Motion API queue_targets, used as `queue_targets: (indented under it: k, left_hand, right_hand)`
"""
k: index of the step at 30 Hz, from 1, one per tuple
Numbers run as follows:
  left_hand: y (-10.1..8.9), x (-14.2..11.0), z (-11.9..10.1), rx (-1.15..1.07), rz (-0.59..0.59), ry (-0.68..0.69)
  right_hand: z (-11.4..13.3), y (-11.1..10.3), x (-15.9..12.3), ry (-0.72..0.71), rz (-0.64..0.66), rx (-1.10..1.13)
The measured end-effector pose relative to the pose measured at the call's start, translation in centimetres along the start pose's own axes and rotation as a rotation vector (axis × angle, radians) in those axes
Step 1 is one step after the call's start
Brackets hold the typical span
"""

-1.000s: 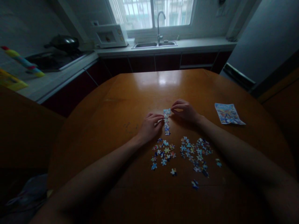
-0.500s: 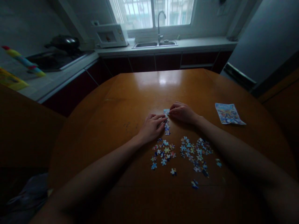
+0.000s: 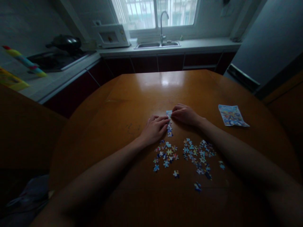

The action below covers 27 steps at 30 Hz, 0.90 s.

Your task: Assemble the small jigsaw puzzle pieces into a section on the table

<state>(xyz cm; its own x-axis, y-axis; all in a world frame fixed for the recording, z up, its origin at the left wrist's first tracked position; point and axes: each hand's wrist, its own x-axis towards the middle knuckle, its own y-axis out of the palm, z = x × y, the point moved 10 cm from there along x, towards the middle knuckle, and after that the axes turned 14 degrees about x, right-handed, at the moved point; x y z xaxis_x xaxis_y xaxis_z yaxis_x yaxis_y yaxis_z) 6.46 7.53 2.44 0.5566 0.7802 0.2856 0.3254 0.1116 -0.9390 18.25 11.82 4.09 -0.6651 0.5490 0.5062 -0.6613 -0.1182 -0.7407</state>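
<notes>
A narrow strip of joined jigsaw pieces (image 3: 169,127) lies on the wooden table, running away from me. My left hand (image 3: 155,127) rests flat at its left side, fingers stretched out with the tips on the strip. At the strip's far right edge, my right hand (image 3: 186,114) has its fingers pinched together; whatever sits between them is too small and hidden to tell. Nearer to me are two loose heaps of puzzle pieces, a left heap (image 3: 169,152) and a larger right heap (image 3: 200,154). A few single pieces (image 3: 197,186) lie apart from them.
A creased printed sheet (image 3: 232,115) lies on the right of the table (image 3: 113,116). Beyond the table stand a counter with a sink (image 3: 148,45), a microwave (image 3: 111,35) and a stove holding a dark pan (image 3: 65,42). A fridge (image 3: 265,44) is at the right.
Both hands stay in almost the same place, with the right fingertips still at the strip's edge. The puzzle pieces have not visibly moved.
</notes>
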Motion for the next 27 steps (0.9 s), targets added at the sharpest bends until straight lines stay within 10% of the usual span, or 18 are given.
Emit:
queue_targets:
  k: [27]
  left_hand:
    - [-0.1, 0.0, 0.0, -0.041, -0.018, -0.009]
  right_hand:
    - [-0.3, -0.5, -0.1, 0.041, -0.05, -0.014]
